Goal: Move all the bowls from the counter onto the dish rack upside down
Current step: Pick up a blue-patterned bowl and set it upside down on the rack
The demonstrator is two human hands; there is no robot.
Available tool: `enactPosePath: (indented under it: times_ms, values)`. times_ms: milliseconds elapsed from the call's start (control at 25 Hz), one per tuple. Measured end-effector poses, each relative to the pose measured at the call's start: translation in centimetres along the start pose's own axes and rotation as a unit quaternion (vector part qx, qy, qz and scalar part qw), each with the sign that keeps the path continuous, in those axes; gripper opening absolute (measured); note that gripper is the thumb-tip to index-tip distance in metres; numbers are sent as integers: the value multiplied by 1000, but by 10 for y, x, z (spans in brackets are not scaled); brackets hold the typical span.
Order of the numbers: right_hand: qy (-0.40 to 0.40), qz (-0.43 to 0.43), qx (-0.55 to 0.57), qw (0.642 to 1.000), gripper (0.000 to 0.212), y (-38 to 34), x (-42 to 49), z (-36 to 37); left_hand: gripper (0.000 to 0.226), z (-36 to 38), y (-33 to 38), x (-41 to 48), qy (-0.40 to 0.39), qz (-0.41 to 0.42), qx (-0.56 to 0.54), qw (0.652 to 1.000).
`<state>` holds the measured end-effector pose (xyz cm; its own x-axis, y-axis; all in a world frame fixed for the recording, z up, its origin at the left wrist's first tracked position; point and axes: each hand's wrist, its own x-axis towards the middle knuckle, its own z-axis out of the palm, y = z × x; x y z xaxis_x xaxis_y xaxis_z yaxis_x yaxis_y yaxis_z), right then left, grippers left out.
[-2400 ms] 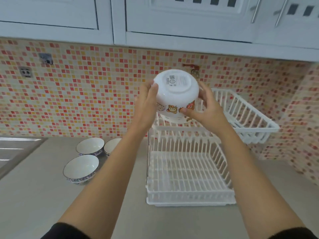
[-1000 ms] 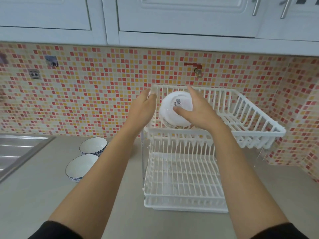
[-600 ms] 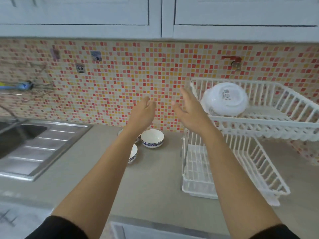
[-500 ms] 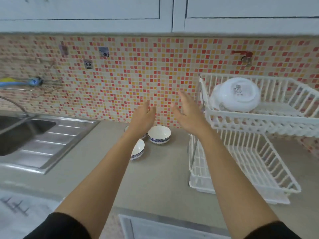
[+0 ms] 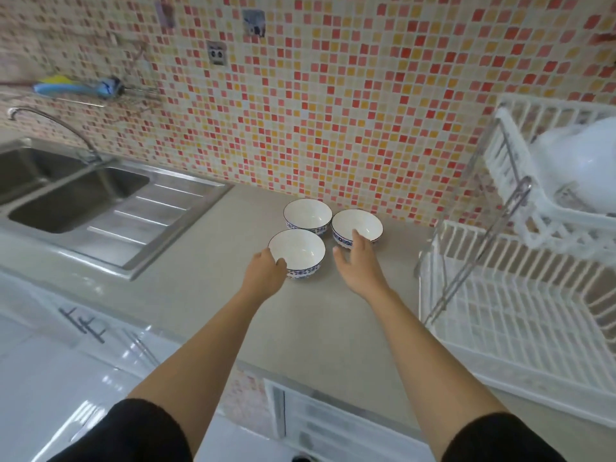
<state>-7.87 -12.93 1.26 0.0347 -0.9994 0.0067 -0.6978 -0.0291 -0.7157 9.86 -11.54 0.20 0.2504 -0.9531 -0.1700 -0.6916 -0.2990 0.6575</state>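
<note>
Both hands reach for three bowls on the bench; no writing can be read.

The left hand (image 5: 265, 270) curls round the near rim of the nearest bowl (image 5: 296, 253); a closed grip cannot be told. The right hand (image 5: 355, 260), open and empty, overlaps the right bowl (image 5: 356, 226). The far bowl (image 5: 307, 215) sits beyond both hands. Right of them, the dish rack (image 5: 520, 305) carries an upturned white bowl (image 5: 580, 168) on its upper tier.

Bowls (image 5: 296, 251): glossy glazed ceramic. Dish rack (image 5: 520, 315): white plastic, metal struts. Sink (image 5: 110, 208): brushed steel. Counter (image 5: 300, 328): matt, smooth.
</note>
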Motion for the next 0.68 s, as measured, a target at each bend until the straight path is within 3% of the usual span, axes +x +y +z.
enactPosePath:
  times_ms: [480,560,680]
  values:
    - [-70,116,-17,991,71,53,132,89,39,43,-21,132,-46,-74,65,994]
    - [-92,134,-23,986,64,61,146,95,42,52,-23,146,-54,-85,80,992]
    - [-137,146,-42,979,39,70,156,103,41,61,-28,159,-61,-111,115,985]
